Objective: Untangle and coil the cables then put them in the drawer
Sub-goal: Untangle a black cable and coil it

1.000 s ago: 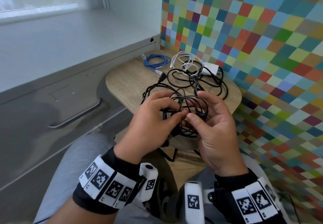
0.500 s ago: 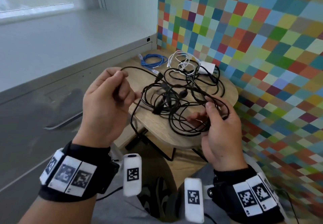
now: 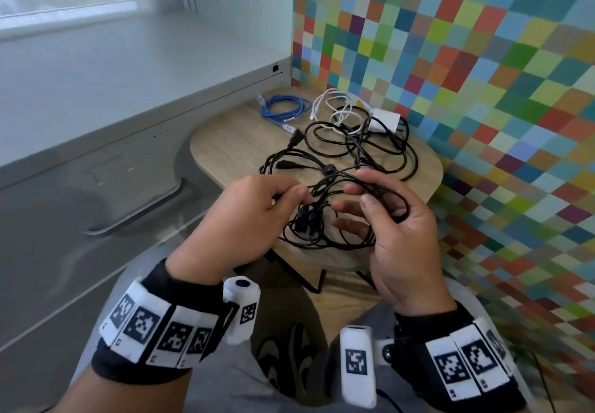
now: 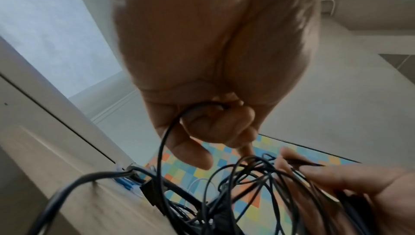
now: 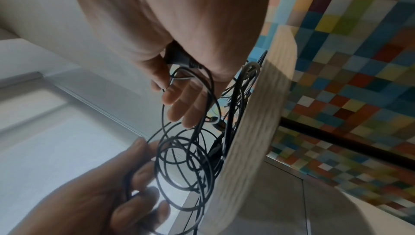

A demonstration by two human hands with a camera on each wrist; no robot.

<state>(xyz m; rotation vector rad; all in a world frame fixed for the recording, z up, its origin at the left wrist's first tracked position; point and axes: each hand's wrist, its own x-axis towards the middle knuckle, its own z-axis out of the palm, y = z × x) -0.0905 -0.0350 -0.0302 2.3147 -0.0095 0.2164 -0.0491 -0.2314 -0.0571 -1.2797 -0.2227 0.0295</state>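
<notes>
Pinching one thin black strand in the left hand (image 3: 240,219), holding loops of the black cable tangle (image 3: 325,219) (near table (image 3: 225,152) edge) in the right hand (image 3: 394,229), the knot lying between them.

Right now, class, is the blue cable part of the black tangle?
No, the blue cable lies coiled apart from the black tangle on the table.
</notes>
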